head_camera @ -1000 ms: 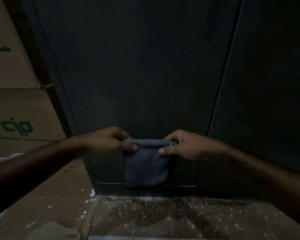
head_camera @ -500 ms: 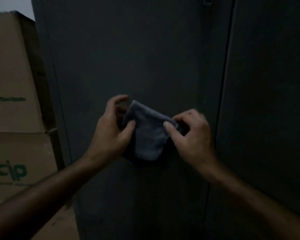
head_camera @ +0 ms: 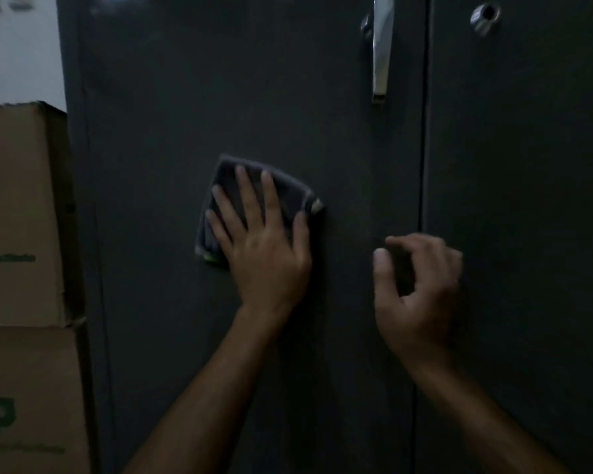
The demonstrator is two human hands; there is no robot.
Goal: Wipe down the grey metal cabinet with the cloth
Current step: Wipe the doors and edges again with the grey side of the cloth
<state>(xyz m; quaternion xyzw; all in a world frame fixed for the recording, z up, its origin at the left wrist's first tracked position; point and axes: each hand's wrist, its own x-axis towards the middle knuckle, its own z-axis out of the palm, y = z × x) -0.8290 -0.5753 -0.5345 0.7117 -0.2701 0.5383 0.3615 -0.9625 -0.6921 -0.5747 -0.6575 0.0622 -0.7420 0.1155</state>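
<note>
Grey metal cabinet filling nearly the whole dim view, its two doors meeting at a vertical seam right of centre. Stacked against the cabinet's left side, two cardboard boxes: upper box with faint green print, lower box with larger green lettering, partly cut off by the picture edge. Above the boxes, left of the cabinet's top corner, a strip of pale wall.

Reaching up from the bottom edge toward the cabinet's left door, two bare forearms. Left hand spread flat on the door, fingers straight and fanned, pressing the cloth against the metal about midway up the visible door and left of the seam. Cloth dark grey-blue, folded to a rough square, tilted, one pale corner poking out at its right and a greenish edge at its lower left. Grip here released: palm and straight fingers holding the cloth by pressure alone.

Right hand just in front of the seam, level with the left hand and well clear of the cloth, fingers loosely curled, thumb toward fingertips, nothing held; blurred.

High on the left door beside the seam, a chrome lever handle hanging vertically. On the right door, near the seam and level with the handle's top, a small round chrome lock.
</note>
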